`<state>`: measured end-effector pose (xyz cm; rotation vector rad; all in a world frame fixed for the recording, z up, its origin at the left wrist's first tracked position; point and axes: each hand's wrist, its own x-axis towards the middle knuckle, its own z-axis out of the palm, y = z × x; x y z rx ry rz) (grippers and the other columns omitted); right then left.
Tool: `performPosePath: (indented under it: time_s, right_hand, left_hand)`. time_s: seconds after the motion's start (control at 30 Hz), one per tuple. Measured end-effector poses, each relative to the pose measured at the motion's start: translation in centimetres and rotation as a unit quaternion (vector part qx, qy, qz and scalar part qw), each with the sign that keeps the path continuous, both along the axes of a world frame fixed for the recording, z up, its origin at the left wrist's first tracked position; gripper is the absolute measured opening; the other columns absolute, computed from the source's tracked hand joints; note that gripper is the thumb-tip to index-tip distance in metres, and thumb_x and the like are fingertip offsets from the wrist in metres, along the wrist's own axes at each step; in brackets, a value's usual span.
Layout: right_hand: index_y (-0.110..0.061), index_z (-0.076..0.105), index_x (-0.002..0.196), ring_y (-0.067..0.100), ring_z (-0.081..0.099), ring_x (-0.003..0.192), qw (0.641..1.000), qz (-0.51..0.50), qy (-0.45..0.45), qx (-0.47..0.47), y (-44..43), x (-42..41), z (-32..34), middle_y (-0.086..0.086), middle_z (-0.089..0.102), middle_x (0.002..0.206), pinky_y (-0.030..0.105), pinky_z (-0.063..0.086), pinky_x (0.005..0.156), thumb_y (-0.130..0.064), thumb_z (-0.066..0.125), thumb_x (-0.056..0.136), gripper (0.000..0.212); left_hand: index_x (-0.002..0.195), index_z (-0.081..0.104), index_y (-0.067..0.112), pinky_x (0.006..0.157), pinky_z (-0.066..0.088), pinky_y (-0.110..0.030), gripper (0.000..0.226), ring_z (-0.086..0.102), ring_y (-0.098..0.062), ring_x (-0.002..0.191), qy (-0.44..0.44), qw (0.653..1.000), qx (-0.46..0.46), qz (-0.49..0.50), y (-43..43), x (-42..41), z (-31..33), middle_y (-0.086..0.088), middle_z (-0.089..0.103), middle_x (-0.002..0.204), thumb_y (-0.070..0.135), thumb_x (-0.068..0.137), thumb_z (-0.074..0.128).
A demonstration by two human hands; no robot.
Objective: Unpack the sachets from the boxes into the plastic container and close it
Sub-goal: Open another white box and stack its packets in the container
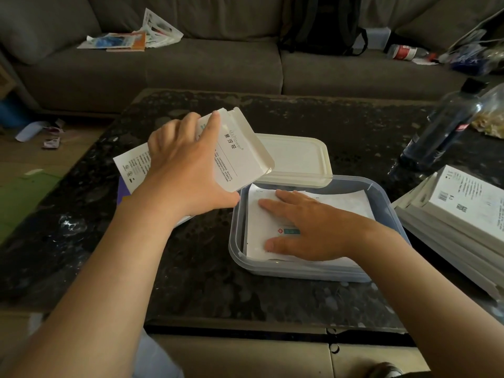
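Plastic container (236,242) sits center-right on the table, lid (294,156) just behind. Right hand (305,230) lies flat, open, pressing sachets (256,241) down. Left hand (182,165) grips the box (234,154); I'd shake it empty, then keep the stack level.

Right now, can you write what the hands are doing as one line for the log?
left hand: holds open box | right hand: flat on sachets in container | lid: off
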<state>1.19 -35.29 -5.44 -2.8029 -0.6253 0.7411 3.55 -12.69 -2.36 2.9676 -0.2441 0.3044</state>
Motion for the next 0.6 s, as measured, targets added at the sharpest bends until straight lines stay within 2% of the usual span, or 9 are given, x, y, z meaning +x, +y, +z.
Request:
performPosePath:
  time_s: [0.1,0.2,0.27,0.37,0.6]
  right_hand:
    - [-0.043,0.007,0.156,0.020,0.007,0.154,1.000,-0.002,-0.022,0.004,0.5,0.0,-0.1,-0.013,0.004,0.167,0.044,0.017,0.122,-0.077,0.045,0.087,0.086]
    - [-0.038,0.004,0.154,0.025,0.019,0.148,0.998,0.019,-0.060,-0.006,1.0,-0.1,-1.0,-0.007,0.013,0.162,0.047,0.025,0.121,-0.087,0.029,0.080,0.093]
    - [-0.041,-0.007,0.154,0.029,0.006,0.153,0.998,0.021,-0.050,-0.022,1.0,0.1,-1.6,-0.007,0.000,0.166,0.051,0.017,0.123,-0.091,0.020,0.078,0.095]
    - [-0.045,-0.023,0.152,0.027,-0.021,0.153,0.999,0.007,0.000,-0.051,1.0,0.1,-1.5,-0.008,-0.023,0.166,0.049,-0.003,0.123,-0.087,0.022,0.083,0.092]
    - [-0.045,-0.025,0.151,0.026,-0.024,0.152,0.999,0.003,0.008,-0.052,1.2,0.2,-1.4,-0.008,-0.025,0.165,0.050,-0.006,0.123,-0.084,0.024,0.086,0.091]
  left_hand:
    - [0.156,0.004,0.028,0.117,0.015,-0.053,0.132,0.017,-0.034,0.143,0.002,1.000,-0.002,0.000,0.1,0.1,0.0,-0.003,0.019,0.156,0.068,0.056,0.081]
    - [0.155,0.004,0.028,0.117,0.016,-0.053,0.132,0.018,-0.034,0.143,-0.001,1.000,0.000,-0.001,0.3,0.1,0.0,-0.003,0.019,0.156,0.068,0.056,0.082]
    - [0.156,0.003,0.028,0.117,0.015,-0.052,0.132,0.017,-0.034,0.143,0.000,1.000,-0.001,-0.002,0.4,0.0,0.0,-0.003,0.018,0.157,0.068,0.057,0.082]
    - [0.156,0.002,0.029,0.118,0.014,-0.052,0.132,0.016,-0.033,0.144,0.001,1.000,-0.003,-0.005,0.4,0.0,0.0,-0.003,0.017,0.158,0.069,0.057,0.081]
    - [0.156,0.004,0.028,0.118,0.015,-0.052,0.131,0.017,-0.032,0.143,-0.001,1.000,0.005,-0.015,-0.2,-0.1,-0.4,-0.001,0.018,0.157,0.067,0.057,0.080]
